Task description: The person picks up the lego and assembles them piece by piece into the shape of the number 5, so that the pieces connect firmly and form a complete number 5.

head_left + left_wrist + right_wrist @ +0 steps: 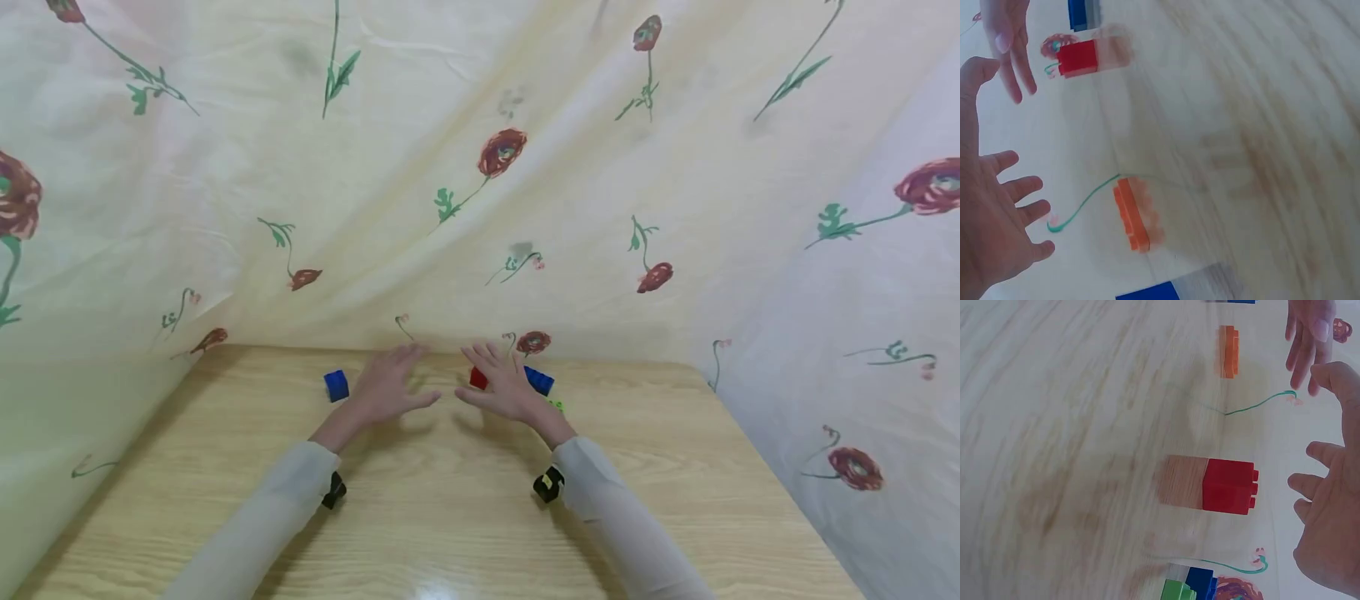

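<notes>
Both sleeves (255,508) lead to spread, empty hands: left hand (386,387), right hand (502,387). Between them lie an orange brick (1132,215), long axis toward the cloth (480,167), and a red brick (1229,485).

Two bare hands, long pale sleeves, a small black unit under each wrist

The left hand (386,387) and right hand (504,387) are uncovered, with no rings or gloves to be seen; the nails look short and plain. Both forearms wear thin, slightly sheer off-white sleeves (277,492) reaching to the wrists, the cuffs loose and softly creased. Beneath each cuff sits a small black wrist device (548,484), the right one showing a little yellow mark on its face
</notes>
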Demonstrator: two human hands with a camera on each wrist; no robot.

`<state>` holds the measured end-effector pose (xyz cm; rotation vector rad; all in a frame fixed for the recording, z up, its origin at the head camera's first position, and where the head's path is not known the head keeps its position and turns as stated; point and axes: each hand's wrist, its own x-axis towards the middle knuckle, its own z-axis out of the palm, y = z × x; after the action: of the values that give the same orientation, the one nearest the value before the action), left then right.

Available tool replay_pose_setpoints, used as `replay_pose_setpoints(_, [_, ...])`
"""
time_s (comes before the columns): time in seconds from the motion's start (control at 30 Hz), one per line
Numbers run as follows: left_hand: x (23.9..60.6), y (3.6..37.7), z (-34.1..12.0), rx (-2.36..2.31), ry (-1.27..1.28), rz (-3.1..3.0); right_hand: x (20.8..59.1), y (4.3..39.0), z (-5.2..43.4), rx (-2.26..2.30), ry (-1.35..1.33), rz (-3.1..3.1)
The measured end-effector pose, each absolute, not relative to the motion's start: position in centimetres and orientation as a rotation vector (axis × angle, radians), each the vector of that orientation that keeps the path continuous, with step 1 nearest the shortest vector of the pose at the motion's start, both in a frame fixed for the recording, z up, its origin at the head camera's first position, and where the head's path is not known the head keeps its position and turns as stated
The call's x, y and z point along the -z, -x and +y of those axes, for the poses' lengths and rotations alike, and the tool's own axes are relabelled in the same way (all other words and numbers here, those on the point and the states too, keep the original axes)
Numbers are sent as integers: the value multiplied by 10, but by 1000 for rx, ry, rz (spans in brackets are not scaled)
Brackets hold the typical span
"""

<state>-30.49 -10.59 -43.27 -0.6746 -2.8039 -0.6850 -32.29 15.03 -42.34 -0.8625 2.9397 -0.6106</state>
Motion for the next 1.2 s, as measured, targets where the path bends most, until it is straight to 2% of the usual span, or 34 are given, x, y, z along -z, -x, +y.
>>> replay_pose_setpoints(0.2, [427,304,-122,874,613,-2753,419,322,151,696,886,2937])
replay_pose_setpoints(0.6, [425,302,-165,894,582,-2696,412,321,150,879,914,2887])
replay_pose_setpoints(0.9, [430,301,-200,1056,471,-2753,412,326,129,958,963,2837])
replay_pose_setpoints(1.2, [441,302,-226,1126,458,-2814,412,332,113,1042,891,2781])
